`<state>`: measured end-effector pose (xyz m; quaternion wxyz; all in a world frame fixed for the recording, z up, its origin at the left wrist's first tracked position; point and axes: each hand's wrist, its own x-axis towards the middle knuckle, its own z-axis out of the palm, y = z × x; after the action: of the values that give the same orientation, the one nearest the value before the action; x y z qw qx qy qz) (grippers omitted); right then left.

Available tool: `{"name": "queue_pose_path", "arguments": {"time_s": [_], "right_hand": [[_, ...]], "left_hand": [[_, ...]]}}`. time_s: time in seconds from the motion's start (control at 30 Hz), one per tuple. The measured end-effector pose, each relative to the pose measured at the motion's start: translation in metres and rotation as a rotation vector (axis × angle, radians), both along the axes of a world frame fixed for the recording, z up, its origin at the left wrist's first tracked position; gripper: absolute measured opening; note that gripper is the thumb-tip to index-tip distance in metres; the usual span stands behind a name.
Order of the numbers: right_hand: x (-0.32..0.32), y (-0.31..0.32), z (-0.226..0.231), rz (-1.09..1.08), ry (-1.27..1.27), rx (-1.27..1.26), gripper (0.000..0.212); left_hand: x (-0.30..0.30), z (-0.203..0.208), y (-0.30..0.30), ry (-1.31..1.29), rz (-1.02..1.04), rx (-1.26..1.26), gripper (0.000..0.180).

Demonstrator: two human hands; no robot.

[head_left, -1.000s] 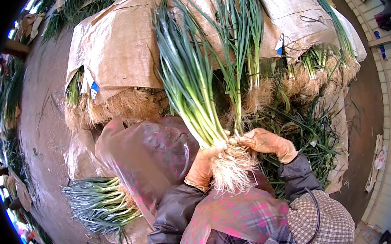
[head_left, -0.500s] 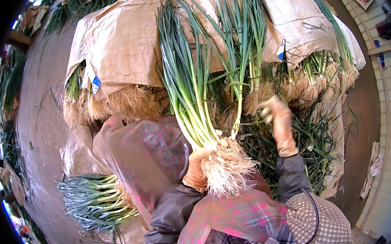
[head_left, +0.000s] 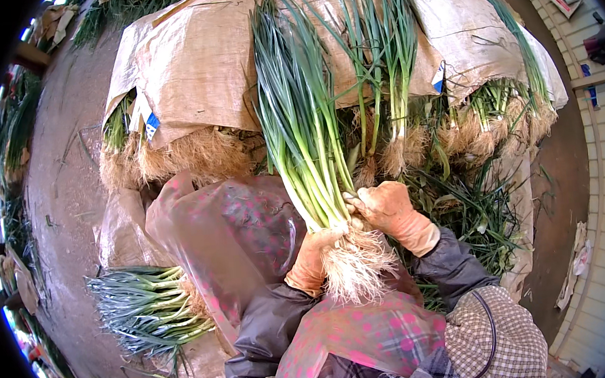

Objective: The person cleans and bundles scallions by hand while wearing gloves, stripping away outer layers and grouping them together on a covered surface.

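A bunch of green onions stands nearly upright before me, its pale roots hanging over my lap. My left hand, in an orange glove, is closed around the bunch's lower left side, just above the roots. My right hand, gloved alike, is closed at the right side of the white bases, thumb and fingers pinching there. Its fingertips are partly hidden among the stalks. A few loose green onions lean separately behind the bunch on the right.
Piles of green onions with brown roots lie ahead under tan woven sheets. Another bundle of green onions rests at the left. Loose green leaves are heaped at the right. A clear pink-dotted plastic cover drapes over my legs.
My right hand has come left and in against the base of the bunch. A stalk leaning apart on the right now stands within the bunch. My left hand keeps its hold.
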<state>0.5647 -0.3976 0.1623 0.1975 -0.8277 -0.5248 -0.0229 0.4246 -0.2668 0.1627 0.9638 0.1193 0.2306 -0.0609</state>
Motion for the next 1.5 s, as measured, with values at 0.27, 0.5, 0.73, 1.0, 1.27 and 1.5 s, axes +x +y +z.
{"name": "queue_pose_path", "arguments": {"time_s": [0.27, 0.5, 0.73, 1.0, 1.27, 1.5], "right_hand": [[0.106, -0.003, 0.057, -0.220, 0.910, 0.930, 0.055], [0.076, 0.000, 0.029, -0.328, 0.751, 0.757, 0.038], [0.015, 0.001, -0.069, -0.163, 2.184, 0.802, 0.061], [0.003, 0.040, -0.032, -0.298, 0.512, 0.230, 0.017], [0.005, -0.125, -0.020, -0.828, 1.093, 0.442, 0.016], [0.093, -0.248, 0.028, -1.042, 0.778, 0.829, 0.043]], "left_hand": [[-0.007, 0.001, 0.001, -0.022, 0.231, -0.156, 0.054], [-0.011, 0.001, 0.005, -0.124, 0.288, -0.238, 0.057], [-0.018, -0.003, 0.008, -0.112, 0.267, -0.237, 0.056], [-0.008, -0.004, 0.010, -0.051, 0.288, -0.182, 0.055], [-0.016, 0.001, 0.015, -0.086, 0.350, -0.216, 0.054], [-0.026, 0.011, 0.017, -0.102, 0.315, -0.200, 0.056]]}}
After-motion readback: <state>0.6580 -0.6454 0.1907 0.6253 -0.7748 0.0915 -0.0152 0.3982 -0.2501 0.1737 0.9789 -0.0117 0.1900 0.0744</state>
